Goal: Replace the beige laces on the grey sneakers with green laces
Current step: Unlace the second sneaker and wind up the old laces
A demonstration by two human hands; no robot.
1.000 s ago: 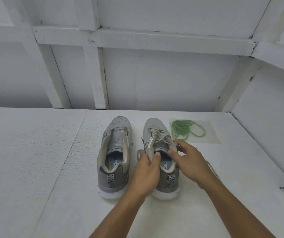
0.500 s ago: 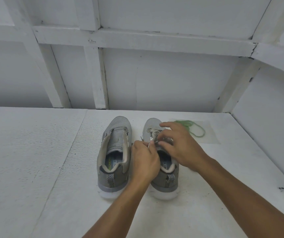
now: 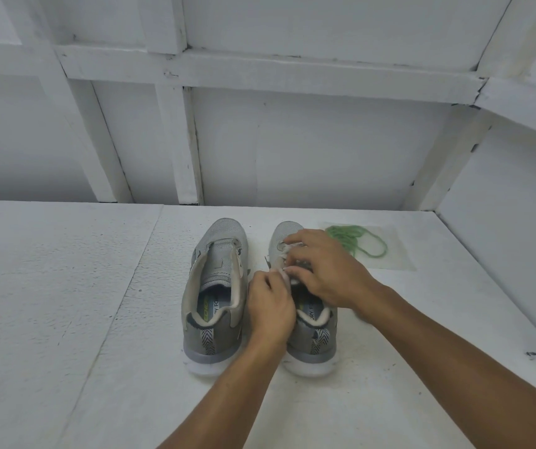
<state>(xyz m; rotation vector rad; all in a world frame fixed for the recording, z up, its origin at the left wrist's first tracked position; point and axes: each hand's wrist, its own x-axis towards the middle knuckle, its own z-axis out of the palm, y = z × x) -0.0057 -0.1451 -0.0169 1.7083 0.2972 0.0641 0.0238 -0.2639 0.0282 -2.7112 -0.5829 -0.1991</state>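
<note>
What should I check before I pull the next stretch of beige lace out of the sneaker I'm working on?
1. Grey mesh sneaker on the right steadied: ok, left hand grips its upper.
2. Right hand on the beige lace: ok, fingers curled at the eyelets, though the exact pinch is blurred.
3. Lace fully out: not ok, some shows near the toe.
4. Grey mesh sneaker on the left unlaced: ok, no lace shows.
5. Green laces ready: ok, coiled on a clear plastic sheet on the white table, beyond the right hand.
</note>
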